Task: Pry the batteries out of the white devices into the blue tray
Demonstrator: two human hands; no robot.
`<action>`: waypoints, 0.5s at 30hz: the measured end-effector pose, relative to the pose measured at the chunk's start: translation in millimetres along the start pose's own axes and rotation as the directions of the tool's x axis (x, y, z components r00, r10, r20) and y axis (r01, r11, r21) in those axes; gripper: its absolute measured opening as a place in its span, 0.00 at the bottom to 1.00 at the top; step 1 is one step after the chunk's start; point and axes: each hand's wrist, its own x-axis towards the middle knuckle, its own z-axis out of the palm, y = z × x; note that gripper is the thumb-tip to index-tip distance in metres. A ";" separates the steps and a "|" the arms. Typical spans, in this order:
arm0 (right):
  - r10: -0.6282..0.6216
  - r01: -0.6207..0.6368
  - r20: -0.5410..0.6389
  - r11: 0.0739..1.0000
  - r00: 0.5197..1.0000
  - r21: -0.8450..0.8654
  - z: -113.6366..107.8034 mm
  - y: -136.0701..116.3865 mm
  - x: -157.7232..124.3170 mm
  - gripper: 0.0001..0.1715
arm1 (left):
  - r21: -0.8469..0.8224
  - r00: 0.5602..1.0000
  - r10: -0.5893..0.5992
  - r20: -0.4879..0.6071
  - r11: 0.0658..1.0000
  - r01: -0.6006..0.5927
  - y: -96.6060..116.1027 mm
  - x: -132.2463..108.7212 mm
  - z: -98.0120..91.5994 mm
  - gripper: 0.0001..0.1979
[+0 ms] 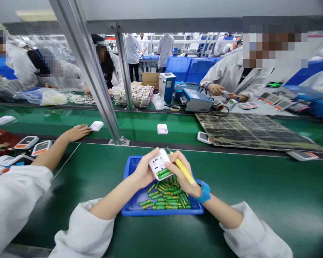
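Observation:
My left hand (144,170) grips a small white plastic device (158,162) by its left edge, back side up. Green batteries (164,174) lie in the compartment at its lower end. My right hand (185,171) is closed around a yellow-handled tool (183,168) with a thin metal tip pointing up and left. Its thumb rests on the device near the batteries. Below both hands stands a blue tray (161,212) with many loose green batteries (168,199). A blue band is around my right wrist.
Beyond the green bench runs a belt (140,127) carrying white devices (162,129). A metal post (88,68) rises at left. A co-worker's hand (76,132) touches a device there. A dark gridded panel (253,130) lies at right; another person works behind it.

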 end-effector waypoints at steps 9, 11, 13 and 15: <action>-0.112 0.126 -0.411 0.992 0.905 0.007 -5.7 5.5 9.7 0.10 | 0.085 0.990 -0.027 0.141 0.996 0.015 -4.5 7.3 -9.0 0.18; -0.150 0.171 -0.371 0.985 0.917 0.025 -8.3 7.2 3.7 0.11 | 0.200 0.992 -0.026 0.121 0.980 0.002 -7.1 6.9 -8.9 0.18; -0.111 0.130 -0.255 0.990 0.961 0.061 -9.2 8.1 -5.0 0.11 | 0.283 0.996 -0.013 0.088 0.959 -0.013 -8.8 6.8 -7.9 0.16; -0.054 0.074 -0.168 0.990 0.984 0.117 -8.5 7.9 -12.6 0.10 | 0.329 0.999 0.014 0.037 0.944 -0.025 -9.5 7.2 -6.7 0.14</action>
